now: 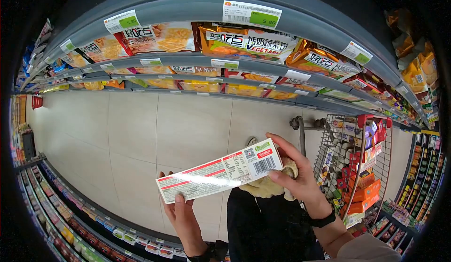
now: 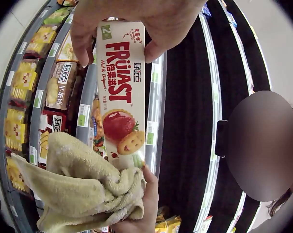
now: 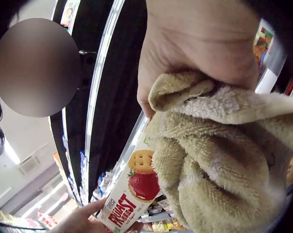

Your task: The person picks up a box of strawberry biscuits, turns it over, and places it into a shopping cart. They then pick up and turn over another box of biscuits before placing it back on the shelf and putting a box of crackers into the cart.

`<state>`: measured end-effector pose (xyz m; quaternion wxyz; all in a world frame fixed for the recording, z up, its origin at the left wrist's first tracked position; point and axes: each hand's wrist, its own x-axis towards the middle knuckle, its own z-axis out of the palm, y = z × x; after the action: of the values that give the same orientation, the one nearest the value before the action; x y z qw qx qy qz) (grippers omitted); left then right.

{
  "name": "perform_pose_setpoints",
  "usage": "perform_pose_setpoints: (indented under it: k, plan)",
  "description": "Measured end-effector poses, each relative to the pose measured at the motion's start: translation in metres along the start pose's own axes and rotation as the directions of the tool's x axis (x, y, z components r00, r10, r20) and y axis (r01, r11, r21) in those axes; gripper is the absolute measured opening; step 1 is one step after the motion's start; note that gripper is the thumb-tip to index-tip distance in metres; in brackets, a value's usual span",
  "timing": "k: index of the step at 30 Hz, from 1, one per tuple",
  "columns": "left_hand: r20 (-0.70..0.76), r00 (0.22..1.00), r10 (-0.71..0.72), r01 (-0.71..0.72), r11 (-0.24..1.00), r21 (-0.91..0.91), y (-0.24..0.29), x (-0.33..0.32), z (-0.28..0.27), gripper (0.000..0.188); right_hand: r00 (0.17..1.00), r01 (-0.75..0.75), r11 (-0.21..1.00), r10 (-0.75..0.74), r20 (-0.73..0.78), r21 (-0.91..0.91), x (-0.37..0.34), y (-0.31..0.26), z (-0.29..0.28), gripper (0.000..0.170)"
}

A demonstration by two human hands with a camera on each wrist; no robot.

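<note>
A long, slim biscuit box [image 1: 218,170] is held tilted between both hands, its printed back with barcode facing up in the head view. The left hand [image 1: 184,222] grips its left end, thumb on the near edge and fingers behind. At the other end the right hand [image 1: 300,180] pinches the box, thumb near the barcode. That hand also has a pale yellow-green towel [image 1: 268,187] bunched under it. In the left wrist view the front of the box [image 2: 122,92] shows a strawberry and a smiling biscuit. The towel [image 3: 219,165] covers much of the right wrist view.
Shelves with biscuit packets [image 1: 249,43] and price tags [image 1: 252,14] run across the far side. A wire shopping cart [image 1: 329,144] loaded with boxes stands at right on the tiled floor [image 1: 131,126]. More stocked shelves [image 1: 70,215] line the lower left.
</note>
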<state>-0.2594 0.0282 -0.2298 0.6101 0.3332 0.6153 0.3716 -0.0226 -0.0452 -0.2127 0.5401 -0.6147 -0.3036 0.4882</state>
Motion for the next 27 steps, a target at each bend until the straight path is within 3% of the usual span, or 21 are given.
perform_pose_setpoints:
  k: [8, 11, 16, 18, 20, 22, 23, 24, 26, 27]
  plan:
    - [0.069, 0.997, 0.017, -0.013, 0.998, -0.061, 0.034, -0.021, 0.009, 0.068, 0.999, 0.009, 1.0, -0.008, -0.04, 0.003, -0.026, -0.031, -0.009, 0.067]
    - [0.143, 0.979, 0.148, -0.144, 0.989, -0.036, 0.057, -0.028, 0.014, 0.069, 0.991, 0.108, 0.992, -0.112, -0.075, -0.06, -0.037, -0.052, -0.019, 0.068]
    - [0.277, 0.934, 0.225, -0.213, 0.974, -0.073, 0.124, -0.052, 0.038, 0.08, 0.969, 0.222, 0.972, -0.229, -0.088, -0.082, -0.058, -0.109, -0.046, 0.069]
    - [0.396, 0.83, 0.394, -0.383, 0.917, -0.11, 0.142, -0.051, 0.054, 0.089, 0.971, 0.22, 0.969, -0.207, -0.116, 0.112, -0.061, -0.141, -0.055, 0.072]
    - [0.434, 0.793, 0.427, -0.409, 0.902, -0.14, 0.161, -0.055, 0.067, 0.096, 0.956, 0.255, 0.967, -0.249, -0.154, 0.015, -0.066, -0.145, -0.073, 0.075]
    - [0.527, 0.671, 0.521, -0.594, 0.803, -0.038, 0.174, -0.055, 0.079, 0.095, 0.954, 0.235, 0.937, -0.272, -0.121, -0.259, -0.073, -0.149, -0.09, 0.076]
    - [0.542, 0.643, 0.541, -0.62, 0.783, -0.045, 0.18, -0.056, 0.085, 0.095, 0.923, 0.27, 0.9, -0.343, -0.175, -0.341, -0.076, -0.15, -0.095, 0.074]
    - [0.554, 0.635, 0.539, -0.624, 0.78, -0.045, 0.185, -0.059, 0.09, 0.095, 0.919, 0.271, 0.902, -0.346, -0.188, -0.337, -0.078, -0.152, -0.101, 0.074]
    - [0.599, 0.608, 0.521, -0.589, 0.802, -0.1, 0.192, -0.061, 0.101, 0.094, 0.863, 0.338, 0.794, -0.476, -0.171, -0.506, -0.079, -0.158, -0.112, 0.071]
    - [0.611, 0.579, 0.54, -0.634, 0.769, -0.079, 0.19, -0.057, 0.104, 0.089, 0.881, 0.299, 0.856, -0.418, -0.224, -0.422, -0.079, -0.161, -0.111, 0.068]
